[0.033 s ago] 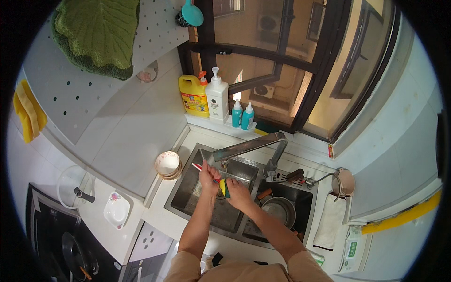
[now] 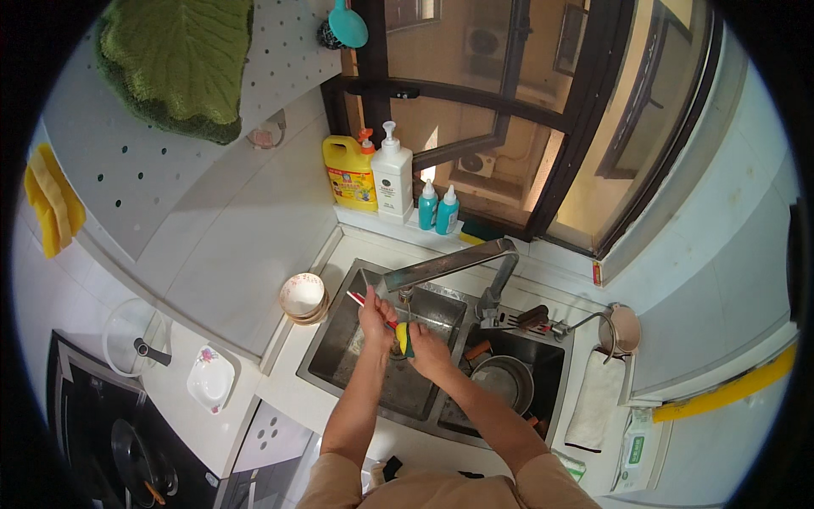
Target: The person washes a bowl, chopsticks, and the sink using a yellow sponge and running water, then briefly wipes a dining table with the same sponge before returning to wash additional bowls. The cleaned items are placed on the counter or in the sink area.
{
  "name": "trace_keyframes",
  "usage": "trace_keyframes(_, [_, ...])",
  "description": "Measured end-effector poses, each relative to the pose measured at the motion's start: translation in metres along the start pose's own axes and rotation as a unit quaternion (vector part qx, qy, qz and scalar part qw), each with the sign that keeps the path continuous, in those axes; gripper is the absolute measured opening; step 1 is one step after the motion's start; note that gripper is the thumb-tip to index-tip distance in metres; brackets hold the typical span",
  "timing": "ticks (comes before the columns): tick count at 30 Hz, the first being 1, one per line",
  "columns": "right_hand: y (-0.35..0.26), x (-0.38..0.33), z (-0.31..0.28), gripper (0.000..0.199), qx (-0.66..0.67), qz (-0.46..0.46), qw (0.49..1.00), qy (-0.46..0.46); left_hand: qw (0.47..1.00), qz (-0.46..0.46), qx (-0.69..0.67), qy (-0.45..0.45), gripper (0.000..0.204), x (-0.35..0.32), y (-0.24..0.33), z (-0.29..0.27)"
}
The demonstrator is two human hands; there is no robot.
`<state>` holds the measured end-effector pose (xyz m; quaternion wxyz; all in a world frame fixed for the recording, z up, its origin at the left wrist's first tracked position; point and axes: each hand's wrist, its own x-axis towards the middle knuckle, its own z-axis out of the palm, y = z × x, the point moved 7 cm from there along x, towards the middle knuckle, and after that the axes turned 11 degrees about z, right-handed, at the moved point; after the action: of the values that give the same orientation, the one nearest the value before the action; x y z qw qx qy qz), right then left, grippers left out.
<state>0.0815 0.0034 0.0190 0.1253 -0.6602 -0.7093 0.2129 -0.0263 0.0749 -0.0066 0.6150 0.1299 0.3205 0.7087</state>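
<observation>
We are at the sink point(image 2: 339, 373), both hands over its left basin, under the long metal tap point(image 2: 449, 265). Our left hand point(image 2: 376, 316) is closed around a thin red-and-white utensil point(image 2: 360, 299), chopsticks by the look of it, though too small to say for certain. Our right hand point(image 2: 428, 349) is closed on a yellow-and-green sponge point(image 2: 404, 337), pressed against the lower end of that utensil, so the two hands nearly touch.

Progress, as we judge it: scrubbing is under way, not finished. A stack of bowls point(image 2: 303, 297) stands on the surface just left of the sink; whether clean or waiting we cannot tell. In the right basin a metal pot point(image 2: 502, 382) and some cutlery point(image 2: 530, 319) lie untouched, so they likely remain to be washed. We cannot make out whether water is running.

Orientation: the utensil's long axis runs diagonally, its free tip pointing up and to the left toward the bowls, its other end buried in the sponge between the hands. It sits above the basin, not resting on it.

Soap bottles point(image 2: 392, 182) line the window ledge behind.
</observation>
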Motion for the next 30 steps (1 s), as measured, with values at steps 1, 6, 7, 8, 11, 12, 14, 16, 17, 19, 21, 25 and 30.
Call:
trace_keyframes(1, [0.005, -0.002, 0.007, 0.059, 0.009, -0.006, 1.0, -0.012, 1.0, 0.009, 0.017, -0.002, 0.042, 0.001, 0.008, 0.004])
trace_keyframes(6, [0.084, -0.009, 0.065, 0.062, 0.014, 0.03, 0.996, -0.082, 0.993, 0.092, 0.054, -0.051, 0.044, 0.001, 0.061, 0.005])
trace_keyframes(7, [0.094, -0.011, 0.064, 0.061, 0.047, 0.05, 0.994, -0.08, 0.988, 0.104, 0.09, -0.073, 0.046, 0.001, 0.068, 0.002])
trace_keyframes(8, [0.102, -0.012, 0.066, 0.061, 0.08, 0.07, 0.991, -0.079, 0.973, 0.123, 0.179, -0.076, 0.046, -0.003, 0.07, -0.004])
trace_keyframes(11, [0.091, -0.011, 0.058, 0.062, 0.093, 0.047, 0.991, -0.08, 0.877, 0.131, 0.449, -0.113, 0.05, -0.019, 0.07, -0.03])
trace_keyframes(12, [0.087, -0.009, 0.059, 0.063, 0.099, 0.025, 0.992, -0.071, 0.794, 0.202, 0.547, -0.173, 0.043, -0.028, 0.07, -0.029])
trace_keyframes(14, [0.076, -0.01, 0.06, 0.069, 0.094, 0.031, 0.989, -0.111, 0.676, 0.313, 0.604, -0.285, 0.02, -0.05, 0.063, -0.025])
trace_keyframes(16, [0.076, -0.013, 0.066, 0.071, 0.088, 0.022, 0.987, -0.131, 0.562, 0.228, 0.733, -0.309, 0.016, -0.059, 0.057, -0.034])
trace_keyframes(17, [0.084, -0.012, 0.078, 0.071, 0.066, 0.027, 0.989, -0.128, 0.536, 0.228, 0.757, -0.297, 0.017, -0.057, 0.059, -0.043])
trace_keyframes(19, [0.077, -0.019, 0.082, 0.07, 0.072, 0.039, 0.983, -0.166, 0.481, 0.226, 0.804, -0.267, 0.019, -0.048, 0.069, -0.078])
trace_keyframes(21, [0.077, -0.024, 0.093, 0.07, 0.061, 0.038, 0.978, -0.198, 0.476, 0.25, 0.816, -0.212, 0.019, -0.03, 0.081, -0.13])
trace_keyframes(25, [0.089, -0.028, 0.124, 0.07, 0.043, 0.002, 0.974, -0.223, 0.423, 0.205, 0.87, -0.146, 0.02, -0.001, 0.096, -0.205])
trace_keyframes(30, [0.072, -0.027, 0.117, 0.069, 0.155, 0.029, 0.963, -0.22, 0.397, 0.248, 0.877, -0.106, 0.029, 0.019, 0.11, -0.244])
